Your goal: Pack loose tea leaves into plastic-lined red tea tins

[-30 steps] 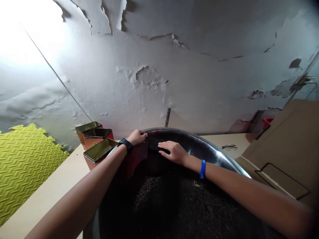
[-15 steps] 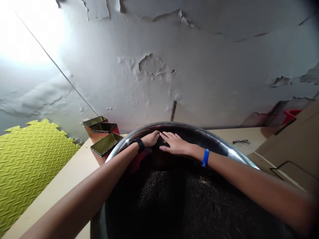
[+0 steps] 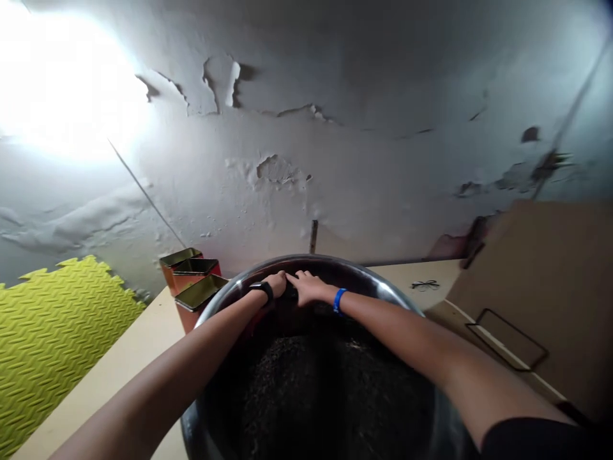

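Observation:
A large shiny metal basin (image 3: pixel 383 289) holds dark, dry, loose shreds (image 3: pixel 287 377) that look like tea leaves. Both hands reach inside, close to its far wall. My left hand (image 3: pixel 276 283), below a black wristband, has its fingers curled around something dark that is mostly hidden. Under that wrist a red surface (image 3: pixel 253 324) shows in shadow; whether it belongs to the held thing I cannot tell. My right hand (image 3: pixel 309 287), with a blue wristband (image 3: pixel 339 300), is open with fingers spread, its fingertips close beside the left hand. Deep shadow covers much of the basin.
Several open reddish tins (image 3: pixel 191 313) stand against the basin's left side on the pale table (image 3: pixel 143 351). Yellow foam mat (image 3: pixel 62 338) lies at far left. Glasses (image 3: pixel 425 285) and a cardboard box (image 3: pixel 531 287) with a handle are at right. Behind rises a peeling wall (image 3: pixel 364 179).
The view has shifted, so the basin and hands appear lower and farther left, with more of the box showing. The right hand's fingers are more spread and bent; the left hand stays curled.

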Demonstrator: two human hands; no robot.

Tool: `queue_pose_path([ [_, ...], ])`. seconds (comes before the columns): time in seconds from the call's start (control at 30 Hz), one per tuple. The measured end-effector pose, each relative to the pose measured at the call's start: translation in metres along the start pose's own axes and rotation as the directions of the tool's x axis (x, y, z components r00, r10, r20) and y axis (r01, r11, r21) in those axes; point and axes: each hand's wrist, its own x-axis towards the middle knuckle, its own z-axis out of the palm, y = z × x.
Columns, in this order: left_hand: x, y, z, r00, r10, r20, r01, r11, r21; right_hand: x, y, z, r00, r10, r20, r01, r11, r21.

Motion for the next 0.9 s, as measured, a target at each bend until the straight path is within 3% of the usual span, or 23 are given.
queue_pose_path([
  [0.07, -0.015, 0.018, -0.005, 0.995, -0.033, -0.093, 0.032, 0.999, -0.012, -0.022, -0.008, -0.007, 0.986, -0.045, -0.16, 0.038, 0.998, -0.045],
  [0.17, -0.033, 0.051, -0.023, 0.956, 0.008, -0.294, -0.024, 0.998, -0.05, -0.062, -0.002, -0.031, 0.945, -0.016, -0.327, -0.012, 0.996, -0.083],
  [0.23, -0.036, 0.085, -0.042, 0.805, 0.172, -0.568, -0.259, 0.963, -0.076, -0.094, 0.014, -0.061, 0.869, 0.054, -0.491, -0.087, 0.995, -0.045],
  [0.27, -0.033, 0.107, -0.052, 0.727, 0.264, -0.634, -0.389, 0.919, -0.064, -0.11, 0.025, -0.078, 0.838, 0.107, -0.535, -0.137, 0.99, -0.017],
  [0.33, -0.018, 0.157, -0.064, 0.605, 0.395, -0.692, -0.575, 0.817, -0.036, -0.142, 0.051, -0.113, 0.751, 0.226, -0.62, -0.268, 0.963, 0.026],
  [0.4, 0.005, 0.209, -0.061, 0.518, 0.45, -0.728, -0.674, 0.739, -0.023, -0.171, 0.079, -0.138, 0.686, 0.349, -0.638, -0.425, 0.904, 0.037],
  [0.43, 0.016, 0.233, -0.054, 0.502, 0.47, -0.726, -0.699, 0.715, -0.02, -0.185, 0.092, -0.145, 0.658, 0.417, -0.627, -0.515, 0.857, 0.03],
  [0.5, 0.035, 0.275, -0.028, 0.535, 0.533, -0.656, -0.718, 0.696, -0.021, -0.209, 0.115, -0.144, 0.583, 0.587, -0.561, -0.703, 0.711, 0.014],
  [0.57, 0.044, 0.302, 0.004, 0.637, 0.617, -0.462, -0.71, 0.703, -0.038, -0.227, 0.135, -0.126, 0.5, 0.714, -0.49, -0.82, 0.572, -0.004],
  [0.6, 0.045, 0.31, 0.02, 0.66, 0.692, -0.293, -0.73, 0.682, -0.034, -0.234, 0.144, -0.114, 0.477, 0.744, -0.468, -0.843, 0.537, -0.004],
  [0.67, 0.041, 0.311, 0.044, 0.636, 0.762, -0.126, -0.771, 0.636, -0.044, -0.241, 0.159, -0.085, 0.434, 0.804, -0.407, -0.879, 0.477, 0.003],
  [0.73, 0.031, 0.294, 0.052, 0.614, 0.789, -0.029, -0.789, 0.612, -0.056, -0.244, 0.17, -0.06, 0.404, 0.847, -0.345, -0.901, 0.433, 0.007],
  [0.83, 0.005, 0.234, 0.027, 0.617, 0.787, 0.018, -0.784, 0.616, -0.084, -0.24, 0.177, -0.035, 0.403, 0.872, -0.278, -0.908, 0.419, -0.002],
  [0.9, -0.016, 0.172, -0.006, 0.669, 0.743, -0.01, -0.738, 0.664, -0.121, -0.235, 0.181, -0.031, 0.436, 0.862, -0.257, -0.894, 0.449, -0.012],
])
